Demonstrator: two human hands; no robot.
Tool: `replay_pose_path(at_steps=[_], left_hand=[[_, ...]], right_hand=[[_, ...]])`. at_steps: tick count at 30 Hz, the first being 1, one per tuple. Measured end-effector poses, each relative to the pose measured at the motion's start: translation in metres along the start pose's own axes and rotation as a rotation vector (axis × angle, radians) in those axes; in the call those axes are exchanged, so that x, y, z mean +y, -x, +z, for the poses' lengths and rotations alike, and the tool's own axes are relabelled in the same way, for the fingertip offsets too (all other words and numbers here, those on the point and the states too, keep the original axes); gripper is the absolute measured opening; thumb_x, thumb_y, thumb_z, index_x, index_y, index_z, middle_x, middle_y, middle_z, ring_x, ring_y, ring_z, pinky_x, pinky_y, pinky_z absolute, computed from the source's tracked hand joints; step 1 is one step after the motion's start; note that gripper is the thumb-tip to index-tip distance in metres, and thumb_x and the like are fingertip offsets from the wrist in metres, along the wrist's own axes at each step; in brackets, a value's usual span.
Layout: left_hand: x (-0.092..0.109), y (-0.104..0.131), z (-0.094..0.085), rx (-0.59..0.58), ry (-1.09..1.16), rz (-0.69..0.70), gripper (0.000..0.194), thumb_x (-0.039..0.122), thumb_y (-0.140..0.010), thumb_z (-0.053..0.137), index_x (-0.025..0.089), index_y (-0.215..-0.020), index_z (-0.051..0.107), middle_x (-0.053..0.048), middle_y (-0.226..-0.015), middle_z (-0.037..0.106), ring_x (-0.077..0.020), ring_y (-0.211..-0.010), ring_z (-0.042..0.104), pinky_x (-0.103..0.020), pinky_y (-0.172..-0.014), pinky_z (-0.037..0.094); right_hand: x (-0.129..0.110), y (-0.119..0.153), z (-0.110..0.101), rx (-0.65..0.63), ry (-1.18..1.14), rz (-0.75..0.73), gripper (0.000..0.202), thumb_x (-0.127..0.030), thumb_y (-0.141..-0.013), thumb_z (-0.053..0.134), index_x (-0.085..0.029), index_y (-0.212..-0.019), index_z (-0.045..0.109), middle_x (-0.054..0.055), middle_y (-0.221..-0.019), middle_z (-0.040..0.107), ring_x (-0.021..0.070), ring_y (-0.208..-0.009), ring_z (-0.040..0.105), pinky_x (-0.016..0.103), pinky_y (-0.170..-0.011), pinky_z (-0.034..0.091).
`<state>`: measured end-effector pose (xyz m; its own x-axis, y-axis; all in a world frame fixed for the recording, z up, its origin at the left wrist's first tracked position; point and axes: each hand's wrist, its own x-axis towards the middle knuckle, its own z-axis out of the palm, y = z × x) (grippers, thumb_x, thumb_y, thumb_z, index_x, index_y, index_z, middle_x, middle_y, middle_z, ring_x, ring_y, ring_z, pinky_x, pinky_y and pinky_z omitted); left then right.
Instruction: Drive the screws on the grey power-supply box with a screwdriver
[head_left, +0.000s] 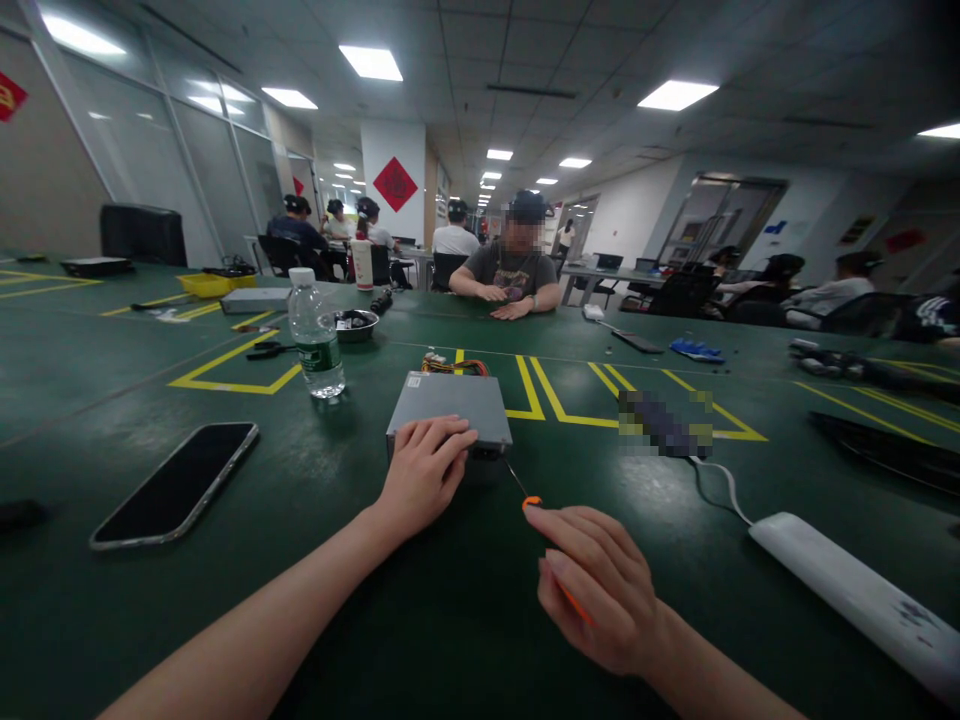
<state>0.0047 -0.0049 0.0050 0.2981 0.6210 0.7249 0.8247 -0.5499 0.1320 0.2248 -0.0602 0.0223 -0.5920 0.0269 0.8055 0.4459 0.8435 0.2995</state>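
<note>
A grey metal box (450,400) with coloured wires (457,366) at its back edge sits on the green table (337,620). My left hand (427,465) rests on its top near the front edge, fingers bent over it and holding nothing that shows. An orange-handled screwdriver (532,503) is gripped in my right hand (600,585). Its thin shaft slants up to the left, and the tip is at the box's front right lower corner. Whether the tip touches a screw is too small to tell.
A black phone (176,485) lies left; a water bottle (316,345) and metal bowl (355,324) stand behind it. To the right are a white power bank (855,590) with a cable and a dark blurred object (664,425). A person (510,265) sits opposite, forearms on the table.
</note>
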Motion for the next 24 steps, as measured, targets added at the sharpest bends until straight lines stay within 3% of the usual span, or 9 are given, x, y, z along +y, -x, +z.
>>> replay_pose_path(at_steps=[4, 7, 13, 18, 24], left_hand=[[-0.001, 0.000, 0.000, -0.002, 0.002, 0.001, 0.025, 0.019, -0.086, 0.045, 0.025, -0.108, 0.055, -0.003, -0.114, 0.060, -0.0188, -0.110, 0.050, -0.038, -0.088, 0.032], [-0.001, 0.000, 0.000, -0.004, -0.001, 0.007, 0.026, 0.019, -0.085, 0.045, 0.025, -0.108, 0.055, -0.003, -0.114, 0.060, -0.0191, -0.111, 0.050, -0.038, -0.089, 0.033], [0.000, 0.000, -0.001, -0.004, -0.002, 0.005, 0.026, 0.019, -0.085, 0.045, 0.025, -0.109, 0.055, -0.003, -0.114, 0.060, -0.0197, -0.111, 0.050, -0.038, -0.089, 0.033], [-0.001, 0.000, 0.000, -0.015, -0.003, 0.002, 0.026, 0.020, -0.086, 0.045, 0.026, -0.110, 0.054, -0.003, -0.116, 0.059, -0.0196, -0.112, 0.049, -0.039, -0.089, 0.033], [-0.002, 0.000, 0.001, -0.006, 0.003, 0.009, 0.027, 0.019, -0.086, 0.044, 0.026, -0.110, 0.054, -0.004, -0.115, 0.059, -0.0202, -0.112, 0.049, -0.040, -0.089, 0.033]], right_hand=[[0.000, -0.006, 0.000, 0.093, 0.151, 0.099, 0.007, -0.016, -0.076, 0.059, -0.020, -0.073, 0.053, 0.006, -0.094, 0.060, 0.0173, -0.085, 0.059, 0.034, -0.070, 0.052], [-0.001, -0.010, -0.002, 0.125, 0.155, 0.117, 0.007, -0.015, -0.076, 0.060, -0.021, -0.075, 0.056, 0.001, -0.081, 0.056, 0.0126, -0.073, 0.057, 0.027, -0.064, 0.052], [0.000, -0.005, -0.006, 0.096, 0.121, 0.044, 0.019, 0.000, -0.073, 0.057, -0.015, -0.085, 0.056, 0.009, -0.096, 0.060, 0.0152, -0.085, 0.060, 0.033, -0.073, 0.052], [-0.003, -0.011, -0.004, 0.075, 0.157, 0.046, 0.013, -0.004, -0.078, 0.052, -0.017, -0.081, 0.056, 0.008, -0.092, 0.063, 0.0152, -0.084, 0.060, 0.035, -0.075, 0.051], [-0.004, -0.013, 0.000, 0.102, 0.079, 0.112, 0.014, -0.006, -0.074, 0.060, -0.019, -0.080, 0.057, 0.004, -0.085, 0.063, 0.0142, -0.080, 0.060, 0.032, -0.075, 0.052]])
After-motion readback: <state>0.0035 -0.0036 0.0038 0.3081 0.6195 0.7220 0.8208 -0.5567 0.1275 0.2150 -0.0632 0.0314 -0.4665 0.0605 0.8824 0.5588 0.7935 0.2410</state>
